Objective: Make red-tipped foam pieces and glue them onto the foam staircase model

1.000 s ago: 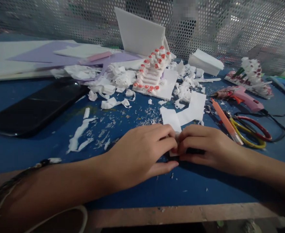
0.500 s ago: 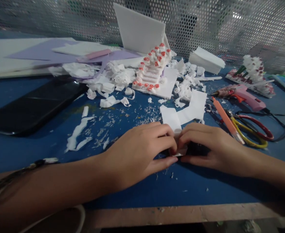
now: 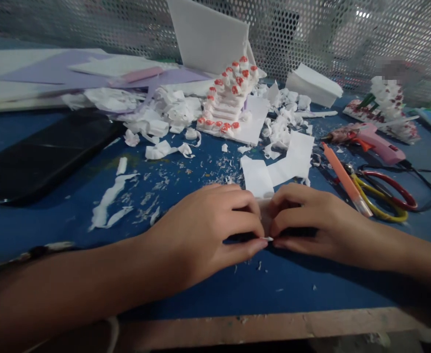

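Observation:
My left hand (image 3: pixel 226 220) and my right hand (image 3: pixel 303 220) meet low over the blue table, fingertips almost touching. Both are closed in a pinch on a small piece of white paper (image 3: pixel 265 212), whose near edge shows folded between thumbs and fingers. Much of this paper is hidden by my fingers. Just beyond them lie more flat white paper pieces (image 3: pixel 291 159). Farther back stands a white model staircase (image 3: pixel 225 113) edged with small red-and-white rolled paper pieces. To the right of my right hand are an orange pen-like cutter (image 3: pixel 344 176) and scissors (image 3: pixel 388 196) with red and yellow handles.
A black phone-like slab (image 3: pixel 50 157) lies at left. Crumpled paper scraps (image 3: pixel 179 110) surround the staircase. A pink glue gun (image 3: pixel 379 142) with its cord lies at right, before a white-and-red flowery model (image 3: pixel 386 105). A perforated metal screen (image 3: pixel 322 39) closes off the back.
The paper's near edge has been turned or rolled into a narrow fold between my fingertips. My hands stay in nearly the same place, and the view has shifted slightly.

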Tool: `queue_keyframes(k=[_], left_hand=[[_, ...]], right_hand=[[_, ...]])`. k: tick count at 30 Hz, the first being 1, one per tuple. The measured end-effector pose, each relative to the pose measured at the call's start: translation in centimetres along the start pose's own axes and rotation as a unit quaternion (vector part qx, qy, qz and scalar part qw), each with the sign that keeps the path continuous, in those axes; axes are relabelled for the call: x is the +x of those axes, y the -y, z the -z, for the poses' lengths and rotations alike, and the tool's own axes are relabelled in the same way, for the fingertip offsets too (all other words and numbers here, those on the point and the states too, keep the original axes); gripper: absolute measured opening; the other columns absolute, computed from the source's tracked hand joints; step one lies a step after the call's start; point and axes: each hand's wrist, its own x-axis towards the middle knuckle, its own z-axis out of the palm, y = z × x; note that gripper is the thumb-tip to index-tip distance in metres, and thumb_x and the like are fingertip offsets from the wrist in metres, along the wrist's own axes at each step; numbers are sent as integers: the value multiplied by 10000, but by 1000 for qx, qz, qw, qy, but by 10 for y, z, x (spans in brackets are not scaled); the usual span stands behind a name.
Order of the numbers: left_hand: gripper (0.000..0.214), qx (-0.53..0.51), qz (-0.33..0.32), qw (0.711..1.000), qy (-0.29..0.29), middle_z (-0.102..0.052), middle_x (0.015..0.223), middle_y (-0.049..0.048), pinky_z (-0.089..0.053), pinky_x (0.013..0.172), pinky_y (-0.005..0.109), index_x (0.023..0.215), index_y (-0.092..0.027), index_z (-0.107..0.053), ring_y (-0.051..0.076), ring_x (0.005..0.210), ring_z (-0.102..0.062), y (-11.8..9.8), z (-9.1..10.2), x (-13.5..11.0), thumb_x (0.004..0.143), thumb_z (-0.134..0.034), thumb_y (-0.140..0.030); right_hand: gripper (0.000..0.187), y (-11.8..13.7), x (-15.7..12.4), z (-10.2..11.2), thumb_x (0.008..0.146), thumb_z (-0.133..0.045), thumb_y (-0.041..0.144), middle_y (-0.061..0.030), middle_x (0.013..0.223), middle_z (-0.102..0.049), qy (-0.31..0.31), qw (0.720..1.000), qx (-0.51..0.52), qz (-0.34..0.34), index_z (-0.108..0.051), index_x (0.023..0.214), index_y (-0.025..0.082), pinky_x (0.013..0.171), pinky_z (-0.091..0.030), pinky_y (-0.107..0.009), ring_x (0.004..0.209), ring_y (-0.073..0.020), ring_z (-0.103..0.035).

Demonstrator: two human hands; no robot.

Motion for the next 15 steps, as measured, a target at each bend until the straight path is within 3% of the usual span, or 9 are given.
queue_keyframes(k=[15], left_hand=[[55,46,50,998,-1,-558,756,-12,-348,610,246,764,-165,-544,129,699,-495,-4,0,6,788,-557,-213]], right_hand=[[66,2,4,-7,813,-540,206,-23,871,-522,-34,998,13,-53,-541,771,155,698,-417,-194,808,-87,-496]])
